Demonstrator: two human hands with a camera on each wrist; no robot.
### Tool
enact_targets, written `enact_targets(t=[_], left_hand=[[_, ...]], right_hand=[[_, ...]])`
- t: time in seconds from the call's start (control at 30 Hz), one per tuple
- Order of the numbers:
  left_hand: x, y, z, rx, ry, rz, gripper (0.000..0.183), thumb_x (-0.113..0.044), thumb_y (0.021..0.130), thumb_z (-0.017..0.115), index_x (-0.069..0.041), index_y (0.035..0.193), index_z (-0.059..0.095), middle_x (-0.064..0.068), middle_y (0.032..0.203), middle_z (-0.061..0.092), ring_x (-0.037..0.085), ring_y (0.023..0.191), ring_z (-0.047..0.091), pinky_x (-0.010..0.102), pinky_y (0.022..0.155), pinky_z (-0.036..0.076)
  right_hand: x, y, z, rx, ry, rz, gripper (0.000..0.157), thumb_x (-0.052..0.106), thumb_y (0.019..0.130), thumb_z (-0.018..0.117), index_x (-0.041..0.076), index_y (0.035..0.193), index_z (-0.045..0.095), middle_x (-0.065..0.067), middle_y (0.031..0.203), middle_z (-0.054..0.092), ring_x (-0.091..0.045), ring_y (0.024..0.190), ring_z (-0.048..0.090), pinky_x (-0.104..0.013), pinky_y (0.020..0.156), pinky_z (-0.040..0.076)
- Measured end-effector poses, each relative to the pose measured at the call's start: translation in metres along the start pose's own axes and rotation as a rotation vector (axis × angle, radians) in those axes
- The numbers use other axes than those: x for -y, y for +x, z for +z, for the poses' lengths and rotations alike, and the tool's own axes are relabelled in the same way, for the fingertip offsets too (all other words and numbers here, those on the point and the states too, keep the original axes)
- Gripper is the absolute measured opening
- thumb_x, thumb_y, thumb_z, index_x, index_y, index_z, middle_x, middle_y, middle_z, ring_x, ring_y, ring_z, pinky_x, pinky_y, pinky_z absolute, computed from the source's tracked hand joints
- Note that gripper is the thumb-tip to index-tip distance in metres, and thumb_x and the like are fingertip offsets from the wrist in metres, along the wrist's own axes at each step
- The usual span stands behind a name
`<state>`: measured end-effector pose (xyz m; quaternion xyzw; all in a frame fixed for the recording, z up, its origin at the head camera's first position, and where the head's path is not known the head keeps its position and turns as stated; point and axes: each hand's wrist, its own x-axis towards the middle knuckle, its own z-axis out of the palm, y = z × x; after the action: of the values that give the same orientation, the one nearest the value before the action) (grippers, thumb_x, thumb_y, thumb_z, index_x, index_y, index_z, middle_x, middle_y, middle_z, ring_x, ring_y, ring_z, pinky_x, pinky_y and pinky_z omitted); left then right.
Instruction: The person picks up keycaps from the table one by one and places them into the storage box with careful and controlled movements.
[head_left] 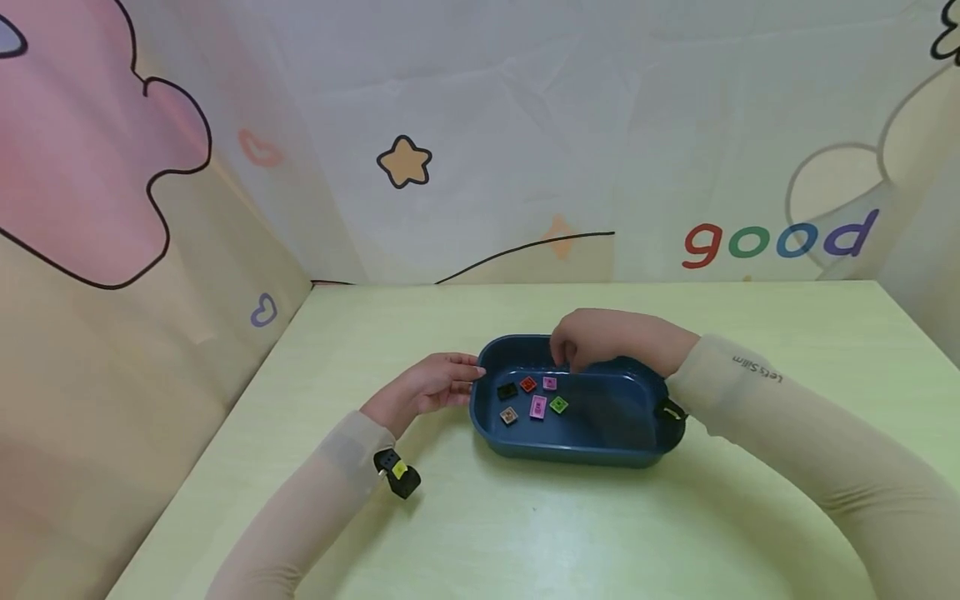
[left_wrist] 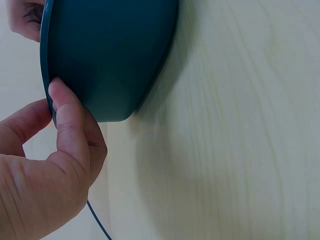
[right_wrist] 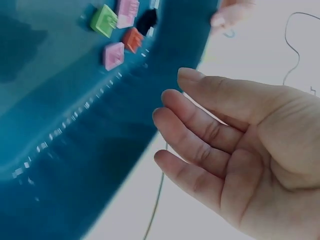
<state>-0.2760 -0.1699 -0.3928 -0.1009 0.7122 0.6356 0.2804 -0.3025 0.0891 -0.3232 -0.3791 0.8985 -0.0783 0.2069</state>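
A dark blue oblong tub (head_left: pixel 600 450) stands on the table. At its left end my left hand (head_left: pixel 438 383) pinches the rim, and the left wrist view shows its fingertips against the outer wall (left_wrist: pixel 115 55). My right hand (head_left: pixel 611 340) hovers at the far rim; in the right wrist view its fingers (right_wrist: pixel 195 145) are loosely bent and hold nothing. Small toy bricks lie in the tub's left half: a black brick (head_left: pixel 507 391), a red brick (head_left: pixel 528 384), a small pink brick (head_left: pixel 550 383), a larger pink brick (head_left: pixel 537 407), a green brick (head_left: pixel 558 404) and a tan brick (head_left: pixel 508 415).
The pale wood-grain table (head_left: pixel 525 533) reaches back to a printed cloth backdrop (head_left: pixel 495 150). A black wrist camera (head_left: pixel 397 473) is strapped to the left sleeve. Another black device (head_left: pixel 671 409) at the right wrist overlaps the tub's right end in the head view.
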Motion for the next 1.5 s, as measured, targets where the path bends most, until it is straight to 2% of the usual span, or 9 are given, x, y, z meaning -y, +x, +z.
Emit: enact_targets(t=[0.43,0.7,0.97,1.13,1.37,1.5], left_hand=[[0.000,-0.001,-0.002,-0.004,0.007,-0.010,0.028,-0.012,0.105,0.057,-0.002,0.131,0.055,0.000,0.086,0.065,0.010,0.069,0.061,0.015,0.059,0.056],[-0.001,-0.002,-0.001,-0.001,0.001,-0.010,0.025,-0.012,0.105,0.058,-0.004,0.128,0.056,-0.001,0.085,0.065,0.010,0.069,0.060,0.016,0.060,0.056],[0.001,-0.001,-0.001,0.002,-0.003,0.001,0.026,-0.012,0.105,0.057,-0.002,0.129,0.055,-0.002,0.083,0.065,0.010,0.069,0.060,0.016,0.060,0.056],[0.002,0.000,0.000,0.002,-0.005,-0.001,0.026,-0.011,0.105,0.057,-0.002,0.129,0.056,-0.002,0.082,0.065,0.010,0.069,0.061,0.016,0.060,0.056],[0.000,0.000,0.001,-0.017,-0.007,-0.011,0.023,-0.012,0.104,0.058,-0.004,0.126,0.057,-0.002,0.082,0.065,0.010,0.069,0.061,0.016,0.059,0.056],[0.000,0.002,0.000,-0.009,-0.014,-0.012,0.021,-0.011,0.104,0.057,-0.004,0.124,0.057,-0.001,0.082,0.065,0.010,0.069,0.061,0.016,0.060,0.056]], right_hand=[[0.002,-0.042,-0.034,-0.135,-0.025,0.019,0.013,0.006,0.095,0.070,0.003,0.107,0.073,-0.008,0.096,0.073,-0.019,0.084,0.061,-0.040,0.082,0.059],[-0.012,-0.070,-0.037,-0.229,-0.019,0.026,0.012,0.008,0.093,0.072,0.006,0.105,0.073,-0.006,0.098,0.075,-0.019,0.089,0.066,-0.044,0.086,0.061],[-0.037,-0.101,-0.029,-0.292,-0.003,0.081,0.014,0.007,0.093,0.072,0.006,0.107,0.072,-0.001,0.096,0.074,-0.016,0.088,0.067,-0.042,0.081,0.061],[-0.051,-0.121,-0.018,-0.323,0.034,0.128,0.014,0.008,0.094,0.071,0.007,0.108,0.072,0.002,0.094,0.073,-0.013,0.086,0.065,-0.035,0.077,0.059],[-0.067,-0.143,0.005,-0.310,0.107,0.200,0.018,0.009,0.094,0.071,0.005,0.112,0.072,0.002,0.098,0.073,-0.013,0.088,0.065,-0.025,0.073,0.056],[-0.075,-0.151,0.019,-0.297,0.145,0.211,0.017,0.006,0.094,0.070,0.005,0.111,0.072,0.002,0.099,0.073,-0.012,0.087,0.064,-0.020,0.070,0.055]])
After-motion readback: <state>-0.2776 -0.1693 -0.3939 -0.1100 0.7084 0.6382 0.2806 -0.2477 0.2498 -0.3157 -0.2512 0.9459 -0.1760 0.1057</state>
